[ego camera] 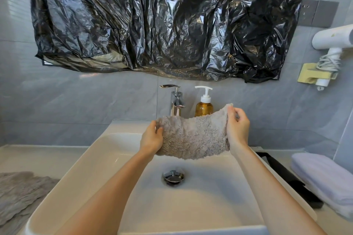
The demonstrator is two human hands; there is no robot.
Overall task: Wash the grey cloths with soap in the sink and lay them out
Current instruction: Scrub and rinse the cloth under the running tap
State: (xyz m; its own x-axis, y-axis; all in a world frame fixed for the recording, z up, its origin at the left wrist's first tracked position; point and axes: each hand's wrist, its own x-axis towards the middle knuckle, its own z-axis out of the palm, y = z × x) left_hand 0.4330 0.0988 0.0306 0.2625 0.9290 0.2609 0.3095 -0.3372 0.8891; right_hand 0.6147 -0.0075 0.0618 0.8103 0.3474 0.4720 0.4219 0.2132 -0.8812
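Right now both hands hold one fluffy grey cloth (193, 135) stretched between them, just above the centre of the frame and over the far part of the white sink (107, 150). The left hand (151, 139) has its fingers closed around the cloth's left edge, thumb pressed into the pile; the right hand (237, 126) pinches the right edge, which rides higher, so the cloth sags in the middle and slants up toward the right. Below it, in the lower centre, the chrome drain (173, 177) sits in the sink's bare floor. Behind the cloth, at the centre, stand a chrome tap (175, 101) and just to its right an amber pump bottle (204, 103), its base hidden by the cloth's top edge. A second grey cloth (18, 194) lies flat on the counter at the lower left edge. At the lower right, a folded pale towel (324, 179) rests beside a black bar-shaped object (286, 177). Crumpled black plastic sheeting (164, 21) fills the upper frame, and a white hair dryer (332, 38) hangs at the upper right.
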